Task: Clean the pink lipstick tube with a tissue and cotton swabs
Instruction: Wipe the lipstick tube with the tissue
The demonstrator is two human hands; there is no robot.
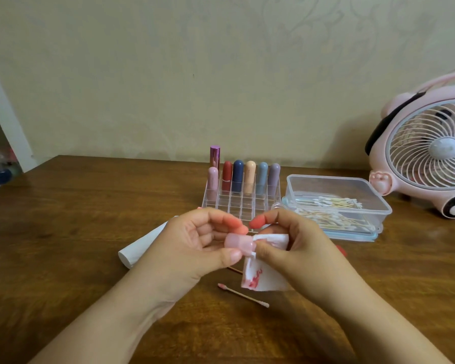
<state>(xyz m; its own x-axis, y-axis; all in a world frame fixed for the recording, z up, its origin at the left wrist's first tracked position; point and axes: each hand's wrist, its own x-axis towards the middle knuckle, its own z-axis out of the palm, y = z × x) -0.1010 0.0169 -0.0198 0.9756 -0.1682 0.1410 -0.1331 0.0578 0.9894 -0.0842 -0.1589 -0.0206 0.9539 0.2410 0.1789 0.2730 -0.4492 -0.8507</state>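
Note:
My left hand (195, 243) grips a pale pink lipstick tube (238, 244), held sideways above the table. My right hand (286, 243) pinches a white tissue (263, 278) against the tube's right end; the tissue hangs down and carries red smears on its lower part. The part of the tube under the tissue is hidden. A used cotton swab (243, 295) with pink-stained tips lies on the wood just below the hands. A second swab (234, 270) pokes out from under my left hand.
A clear organiser (234, 206) holding several coloured lipsticks stands behind the hands. A clear box of cotton swabs (336, 203) sits to the right, a pink fan (431, 153) beyond it. A white tissue pack (139, 248) lies left on the wooden table (76, 232).

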